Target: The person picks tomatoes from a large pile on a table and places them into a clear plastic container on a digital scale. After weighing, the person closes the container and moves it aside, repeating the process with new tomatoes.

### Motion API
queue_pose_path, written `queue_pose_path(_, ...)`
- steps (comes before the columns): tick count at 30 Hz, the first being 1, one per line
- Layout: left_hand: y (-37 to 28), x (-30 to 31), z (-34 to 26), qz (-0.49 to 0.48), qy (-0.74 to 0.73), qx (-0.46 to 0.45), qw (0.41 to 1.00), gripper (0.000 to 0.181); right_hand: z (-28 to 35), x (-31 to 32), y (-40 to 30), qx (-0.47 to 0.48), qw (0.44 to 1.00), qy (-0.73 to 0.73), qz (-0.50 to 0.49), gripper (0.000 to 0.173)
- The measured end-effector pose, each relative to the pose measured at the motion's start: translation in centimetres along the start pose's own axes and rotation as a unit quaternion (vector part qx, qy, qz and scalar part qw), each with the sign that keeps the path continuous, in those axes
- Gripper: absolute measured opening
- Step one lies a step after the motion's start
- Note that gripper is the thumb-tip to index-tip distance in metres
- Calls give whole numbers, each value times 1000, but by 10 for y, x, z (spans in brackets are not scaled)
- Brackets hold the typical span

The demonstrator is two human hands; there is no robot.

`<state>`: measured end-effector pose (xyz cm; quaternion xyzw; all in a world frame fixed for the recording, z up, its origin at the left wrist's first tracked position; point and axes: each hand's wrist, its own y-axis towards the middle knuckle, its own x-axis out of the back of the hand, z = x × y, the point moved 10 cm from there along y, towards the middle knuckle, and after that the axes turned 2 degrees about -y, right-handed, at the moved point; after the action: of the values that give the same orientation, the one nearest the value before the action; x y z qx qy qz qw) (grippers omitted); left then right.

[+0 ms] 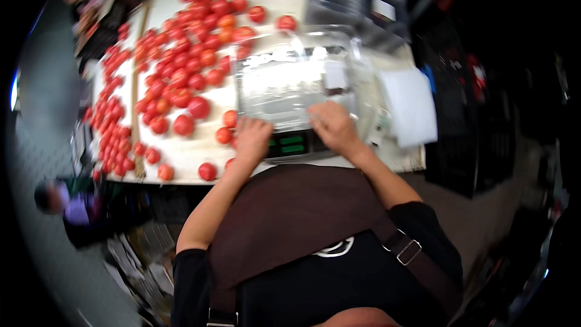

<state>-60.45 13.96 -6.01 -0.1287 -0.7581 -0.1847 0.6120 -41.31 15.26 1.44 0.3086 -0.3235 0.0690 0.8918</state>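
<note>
A clear plastic clamshell container [283,95] lies on a digital scale [295,141] whose green display is lit below its near edge. At the container's near left corner, my left hand [254,138] grips the rim. My right hand [333,127] has its fingers curled over the near edge on the right side. A small white label [336,74] shows on the container's right part. Glare and blur hide whether anything lies inside. Several loose tomatoes [183,125] spread across the white table [181,156] to the left, a few close by my left hand.
Stacked clear plastic containers [358,7] stand at the back right. White sheets [408,106] lie at the table's right edge, with dark crates [454,145] beyond. A wooden strip [136,100] divides the tomatoes. Two people [86,4] [77,204] are at the left.
</note>
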Motion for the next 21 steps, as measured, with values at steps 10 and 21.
queue_pose_path(10, 4, 20, -5, -31, -43, 4, 999, 28, -239, 143, -180, -330, 858, -394, -8, 24)
queue_pose_path(21, -13, 52, -11, -129, -126, -28, 983, 33, -283, 190, -150, -499, 849, 54, -165, 17)
